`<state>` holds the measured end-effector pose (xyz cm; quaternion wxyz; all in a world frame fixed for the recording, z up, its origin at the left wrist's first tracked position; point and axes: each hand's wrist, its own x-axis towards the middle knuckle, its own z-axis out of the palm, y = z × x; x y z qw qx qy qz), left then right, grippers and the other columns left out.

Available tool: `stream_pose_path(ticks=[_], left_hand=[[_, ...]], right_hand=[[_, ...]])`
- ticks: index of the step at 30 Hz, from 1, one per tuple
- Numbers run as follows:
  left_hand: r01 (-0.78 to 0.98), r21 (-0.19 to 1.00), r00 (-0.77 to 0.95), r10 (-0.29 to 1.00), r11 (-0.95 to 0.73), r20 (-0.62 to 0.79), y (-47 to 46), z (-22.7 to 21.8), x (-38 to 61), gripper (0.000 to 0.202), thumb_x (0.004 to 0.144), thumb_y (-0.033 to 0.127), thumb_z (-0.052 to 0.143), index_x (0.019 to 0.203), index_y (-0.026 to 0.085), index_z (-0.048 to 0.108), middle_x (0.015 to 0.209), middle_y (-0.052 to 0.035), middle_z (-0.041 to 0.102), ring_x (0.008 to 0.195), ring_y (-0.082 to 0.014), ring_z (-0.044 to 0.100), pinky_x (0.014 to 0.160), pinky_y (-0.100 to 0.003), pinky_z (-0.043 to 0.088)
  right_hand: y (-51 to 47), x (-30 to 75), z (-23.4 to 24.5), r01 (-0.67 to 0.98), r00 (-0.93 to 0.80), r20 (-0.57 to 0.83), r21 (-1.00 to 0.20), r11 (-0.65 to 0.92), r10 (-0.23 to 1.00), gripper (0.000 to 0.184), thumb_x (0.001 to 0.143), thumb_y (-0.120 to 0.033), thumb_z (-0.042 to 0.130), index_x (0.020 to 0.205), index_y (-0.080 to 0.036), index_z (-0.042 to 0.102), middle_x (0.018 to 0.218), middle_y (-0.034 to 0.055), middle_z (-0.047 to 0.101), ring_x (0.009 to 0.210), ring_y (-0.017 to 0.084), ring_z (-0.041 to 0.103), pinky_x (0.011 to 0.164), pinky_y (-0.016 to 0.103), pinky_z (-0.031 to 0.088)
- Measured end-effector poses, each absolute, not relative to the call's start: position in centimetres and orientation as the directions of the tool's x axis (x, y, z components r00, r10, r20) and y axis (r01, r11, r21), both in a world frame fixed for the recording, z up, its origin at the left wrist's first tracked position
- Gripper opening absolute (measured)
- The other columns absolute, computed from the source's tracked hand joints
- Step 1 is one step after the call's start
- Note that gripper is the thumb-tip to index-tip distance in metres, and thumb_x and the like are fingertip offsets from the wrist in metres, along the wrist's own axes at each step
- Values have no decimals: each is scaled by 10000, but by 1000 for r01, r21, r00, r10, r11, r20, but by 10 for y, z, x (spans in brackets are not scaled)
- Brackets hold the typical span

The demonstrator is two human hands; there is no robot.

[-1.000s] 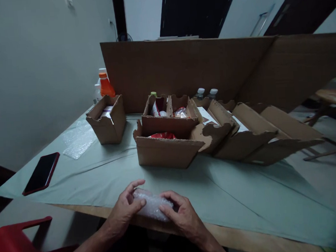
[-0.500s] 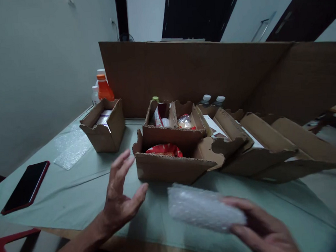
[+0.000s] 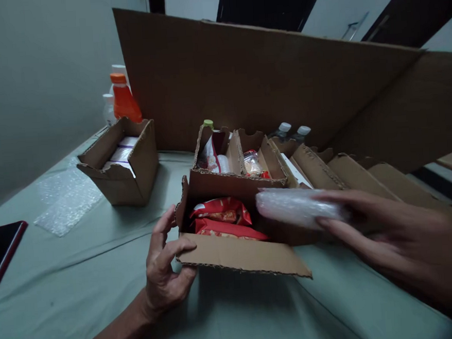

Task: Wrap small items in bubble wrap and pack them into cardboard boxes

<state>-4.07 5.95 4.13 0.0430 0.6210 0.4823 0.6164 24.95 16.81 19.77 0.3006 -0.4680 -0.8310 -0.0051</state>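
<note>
My left hand (image 3: 168,264) grips the left front corner of an open cardboard box (image 3: 243,253), thumb below and fingers over its edge. The box's front panel leans outward. Inside lie red snack packets (image 3: 223,211) with pictures of food on them. My right hand (image 3: 385,230) pinches one end of a bubble-wrapped packet (image 3: 296,206), somewhat blurred, and holds it over the right part of this box. What the bubble wrap encloses cannot be made out.
A cardboard bin with white packs (image 3: 122,151) stands at left, near loose bubble wrap (image 3: 71,196) and a phone (image 3: 3,252). Several bins (image 3: 310,158) run behind and to the right. An orange bottle (image 3: 124,99) stands by the tall cardboard screen (image 3: 258,79).
My left hand has moved from beside the box onto its corner, and the front panel now tilts outward. My right hand has carried the bubble-wrapped packet up over the box.
</note>
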Motion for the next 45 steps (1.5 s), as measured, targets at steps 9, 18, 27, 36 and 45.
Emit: stream_pose_path(ticks=[9, 18, 27, 36, 45], left_hand=[[537, 596, -211, 590, -596, 780, 63, 35, -43, 258, 843, 93, 592, 1064, 219, 633, 1576, -125, 370, 1401, -315, 452, 1049, -483, 479], [514, 613, -267, 568, -600, 779, 66, 23, -43, 539, 837, 121, 646, 1343, 291, 568, 1613, -96, 327, 1415, -312, 428, 1090, -499, 453], [388, 748, -397, 635, -538, 663, 76, 15, -46, 820, 832, 269, 703, 1549, 305, 310, 1612, -120, 321, 1371, -311, 465, 1067, -452, 460], [209, 929, -306, 882, -305, 358, 93, 6, -46, 848, 774, 434, 724, 1500, 195, 358, 1473, -134, 513, 1340, -329, 507, 1129, -470, 409], [263, 909, -154, 915, -325, 372, 23, 35, 8, 927, 798, 420, 704, 1566, 178, 244, 1574, -163, 379, 1484, -348, 324, 1225, -514, 274]], right_hand=[[203, 155, 181, 734, -463, -206, 456, 503, 862, 290, 913, -278, 520, 952, -145, 775, 907, 175, 766, 896, 317, 728, 693, 345, 491], [215, 148, 142, 668, -581, -298, 357, 653, 758, 299, 927, -118, 475, 988, -124, 768, 926, 187, 771, 895, 283, 733, 756, 350, 468], [158, 254, 182, 803, -558, 449, 78, 591, 698, 273, 974, -376, 511, 1107, -219, 692, 1088, 99, 750, 999, 285, 682, 843, 423, 482], [147, 253, 77, 613, -341, 226, -683, 398, 913, 488, 778, -590, 652, 1047, -187, 713, 1042, 103, 742, 987, 280, 675, 855, 387, 556], [93, 283, 60, 613, -197, 208, -737, 286, 958, 374, 762, -522, 612, 666, -175, 712, 653, 61, 715, 605, 230, 643, 543, 303, 524]])
